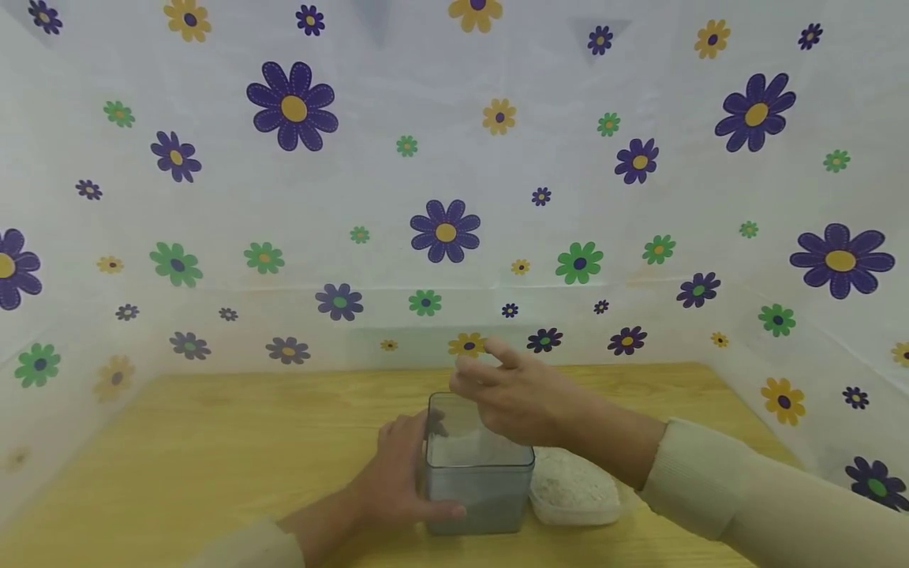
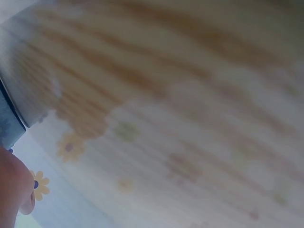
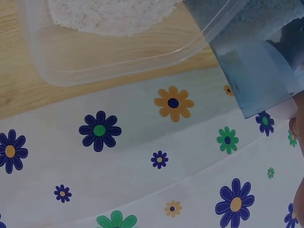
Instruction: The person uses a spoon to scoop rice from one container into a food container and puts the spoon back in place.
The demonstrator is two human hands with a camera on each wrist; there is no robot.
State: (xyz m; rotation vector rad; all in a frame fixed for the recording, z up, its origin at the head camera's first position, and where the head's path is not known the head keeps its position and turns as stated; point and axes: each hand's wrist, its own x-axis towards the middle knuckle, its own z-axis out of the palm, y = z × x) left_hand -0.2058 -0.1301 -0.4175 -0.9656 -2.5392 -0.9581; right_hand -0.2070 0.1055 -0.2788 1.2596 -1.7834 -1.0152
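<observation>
A clear, smoky square container (image 1: 480, 497) stands upright on the table, with white grains visible inside. My left hand (image 1: 398, 477) grips its left side, thumb across the front and fingers toward the back. Over the container's back right rim hangs my right hand (image 1: 521, 394), fingers loosely bent and pointing left; nothing shows between them. To the right sits a clear plastic tub (image 1: 575, 514) of rice (image 3: 111, 16), partly beneath the right forearm. In the left wrist view, the container's corner (image 2: 12, 116) and part of the left hand (image 2: 14, 187) appear at the left edge.
The wood-grain table (image 1: 270, 442) reaches back to a white flower-printed sheet (image 1: 369, 197), which also encloses both sides. Seen from the right wrist, the tub's rim overlaps the container's edge.
</observation>
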